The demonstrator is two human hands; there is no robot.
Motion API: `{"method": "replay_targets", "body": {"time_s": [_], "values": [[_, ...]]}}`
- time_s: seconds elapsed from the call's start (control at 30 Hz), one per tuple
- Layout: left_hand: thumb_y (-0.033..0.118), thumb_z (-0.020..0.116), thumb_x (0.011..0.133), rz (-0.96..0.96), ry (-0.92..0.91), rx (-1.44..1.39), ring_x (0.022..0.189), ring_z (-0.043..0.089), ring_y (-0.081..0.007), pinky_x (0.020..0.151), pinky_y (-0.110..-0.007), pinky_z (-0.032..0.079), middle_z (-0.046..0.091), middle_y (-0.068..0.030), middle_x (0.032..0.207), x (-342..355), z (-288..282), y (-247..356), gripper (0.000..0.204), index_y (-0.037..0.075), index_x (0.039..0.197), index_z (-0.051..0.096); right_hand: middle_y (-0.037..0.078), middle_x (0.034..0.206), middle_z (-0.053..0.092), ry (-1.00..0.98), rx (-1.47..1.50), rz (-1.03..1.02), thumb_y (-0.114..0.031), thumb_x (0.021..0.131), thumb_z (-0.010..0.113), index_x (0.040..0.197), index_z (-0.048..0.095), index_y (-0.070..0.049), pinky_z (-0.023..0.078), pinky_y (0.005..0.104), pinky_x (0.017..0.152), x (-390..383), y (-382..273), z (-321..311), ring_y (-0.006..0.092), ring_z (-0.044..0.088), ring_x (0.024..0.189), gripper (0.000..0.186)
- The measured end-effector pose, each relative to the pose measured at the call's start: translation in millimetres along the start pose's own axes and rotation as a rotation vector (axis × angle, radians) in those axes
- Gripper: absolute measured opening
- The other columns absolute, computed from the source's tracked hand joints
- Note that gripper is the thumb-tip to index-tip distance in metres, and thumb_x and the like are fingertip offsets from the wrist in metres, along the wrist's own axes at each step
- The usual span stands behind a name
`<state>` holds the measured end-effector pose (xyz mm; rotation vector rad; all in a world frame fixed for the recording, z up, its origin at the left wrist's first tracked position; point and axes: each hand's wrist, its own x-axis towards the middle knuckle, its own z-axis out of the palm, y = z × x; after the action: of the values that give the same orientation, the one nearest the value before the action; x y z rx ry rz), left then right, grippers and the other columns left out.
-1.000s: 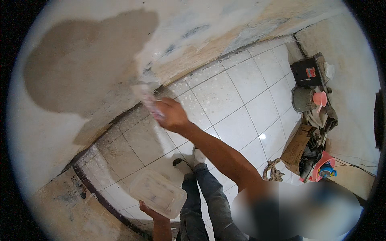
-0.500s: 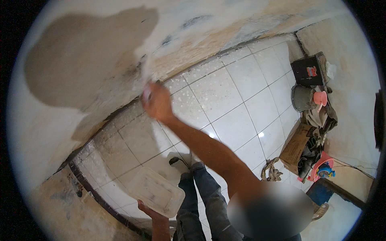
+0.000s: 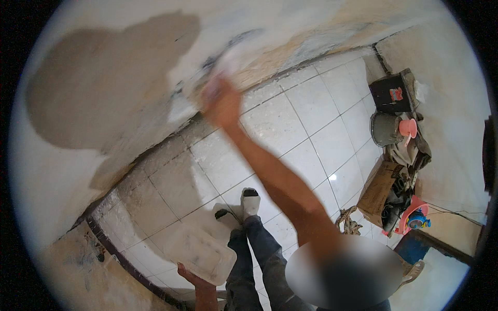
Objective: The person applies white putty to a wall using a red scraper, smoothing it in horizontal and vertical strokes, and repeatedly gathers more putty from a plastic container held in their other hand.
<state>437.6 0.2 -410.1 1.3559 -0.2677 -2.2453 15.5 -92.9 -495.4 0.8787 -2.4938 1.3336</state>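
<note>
My right arm reaches out to the stained wall (image 3: 290, 44), its lower part streaked with dark and tan patches. The right hand (image 3: 222, 101), smeared by motion, is closed near the foot of the wall. A pale blurred shape (image 3: 228, 65) sticks out beyond its fingers; its kind cannot be made out. Low on the left, my left hand (image 3: 194, 277) supports a translucent, rectangular plastic tub (image 3: 205, 254) with rounded corners. Thumb and fingertips show at its edge, while the rest is hidden. Whitish residue marks the tub.
White floor tiles (image 3: 275, 122) carry pale spots along the wall. At the right stand a black box (image 3: 390, 93), a dark bucket (image 3: 384, 128) with a pink dipper (image 3: 408, 127), a cardboard box (image 3: 380, 192) and a pink basin (image 3: 413, 212). A crumpled rag (image 3: 348, 220) lies nearby.
My right hand has moved up and to the right along the wall with the pale thing. The left hand and tub have barely shifted. One foot has come into sight.
</note>
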Motion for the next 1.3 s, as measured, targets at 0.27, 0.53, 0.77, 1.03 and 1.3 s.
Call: {"method": "replay_targets", "body": {"time_s": [0.27,0.53,0.77,1.03,1.3], "values": [[0.060,0.053,0.071,0.045,0.008,0.041,0.119,0.041,-0.0355,0.094,-0.056,0.040,0.037,-0.0136,0.135,8,6,8,0.085,0.013,0.138,0.028,0.020,0.073,0.062,-0.124,0.050,0.373,-0.021,0.076,0.062,0.087,0.060,0.001,0.048,0.0413,0.062,-58,55,-14,0.0339,0.062,0.069,0.025],[0.062,0.050,0.072,0.029,-0.058,0.034,0.120,0.041,-0.0369,0.093,-0.057,0.041,0.037,-0.0146,0.135,21,-4,1,0.085,0.013,0.138,0.028,0.007,0.065,0.054,-0.001,0.552,0.670,-0.004,0.074,0.054,0.072,0.051,-0.003,0.046,0.0324,0.052,29,121,-16,0.0175,0.053,0.055,0.004],[0.055,0.040,0.081,0.118,0.047,0.106,0.117,0.044,-0.0336,0.093,-0.054,0.042,0.039,-0.0148,0.133,13,-1,8,0.070,0.010,0.134,0.033,0.020,0.087,0.059,-0.435,0.173,0.028,-0.012,0.076,0.057,0.095,0.058,-0.001,0.046,0.0436,0.077,-82,-36,3,0.0372,0.058,0.084,0.022],[0.048,0.030,0.089,0.102,0.069,0.017,0.115,0.047,-0.0324,0.094,-0.049,0.042,0.045,-0.0142,0.128,13,30,5,0.059,0.007,0.131,0.039,0.020,0.076,0.060,0.149,-0.031,0.353,-0.023,0.083,0.054,0.083,0.058,0.004,0.045,0.0452,0.066,49,135,-74,0.0369,0.059,0.072,0.027],[0.060,0.053,0.070,0.061,0.103,0.051,0.121,0.038,-0.0359,0.095,-0.056,0.039,0.034,-0.0123,0.137,9,-8,0,0.084,0.016,0.138,0.028,0.020,0.092,0.061,-0.377,0.125,-0.005,-0.007,0.074,0.059,0.092,0.059,-0.001,0.048,0.0419,0.077,-79,14,-8,0.0374,0.058,0.085,0.019]]}}
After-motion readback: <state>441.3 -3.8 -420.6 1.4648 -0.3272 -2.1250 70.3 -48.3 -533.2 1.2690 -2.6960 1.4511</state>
